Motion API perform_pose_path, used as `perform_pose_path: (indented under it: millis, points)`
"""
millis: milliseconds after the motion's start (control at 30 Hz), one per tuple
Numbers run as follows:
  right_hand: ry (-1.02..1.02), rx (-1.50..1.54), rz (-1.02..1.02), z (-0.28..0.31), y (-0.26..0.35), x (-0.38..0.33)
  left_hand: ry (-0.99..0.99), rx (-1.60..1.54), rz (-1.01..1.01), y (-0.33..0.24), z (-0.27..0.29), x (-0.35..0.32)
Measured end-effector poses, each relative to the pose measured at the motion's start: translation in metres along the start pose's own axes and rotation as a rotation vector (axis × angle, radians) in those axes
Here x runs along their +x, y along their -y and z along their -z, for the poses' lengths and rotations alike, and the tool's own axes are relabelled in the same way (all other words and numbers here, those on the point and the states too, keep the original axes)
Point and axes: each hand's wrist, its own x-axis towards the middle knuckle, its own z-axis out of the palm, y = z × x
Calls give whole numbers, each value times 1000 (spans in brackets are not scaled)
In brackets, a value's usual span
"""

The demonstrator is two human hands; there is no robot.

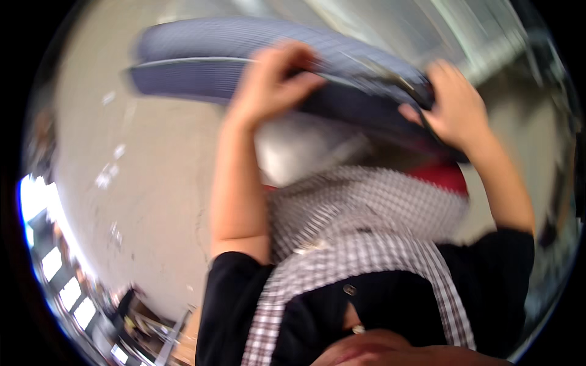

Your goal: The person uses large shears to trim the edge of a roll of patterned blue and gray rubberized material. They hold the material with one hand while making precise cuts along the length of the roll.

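I hold a long blue-grey padded piece (pixel 201 46) up in front of me, above the pale floor (pixel 159 201) and beyond my checked apron (pixel 372 195); my right hand (pixel 455 107) grips its right end; my left hand (pixel 274 85) curls at its light edging (pixel 201 60), near the middle, though blur keeps me from telling whether those fingers are closed on it.

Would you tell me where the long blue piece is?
In the head view, the long blue piece spans the top, beyond the checked apron, left hand near its middle, right hand at its right end.
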Motion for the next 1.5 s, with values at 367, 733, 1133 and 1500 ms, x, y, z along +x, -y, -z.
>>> perform_pose_path:
  millis: [367,733,1133,1500]
  points:
    - [-45,250,-18,-43,-48,-119,-228,-193,-178,-55,-125,-25]
    - [614,1563,-131,-34,-14,-134,132,-1189,22,-89,-127,-24]
    - [657,1561,-213,-35,-41,-158,-715,-572,74,-48,-22,-17]
    - [-44,416,-25,-31,-81,-144,-67,493,-71,-61,-88,-17]
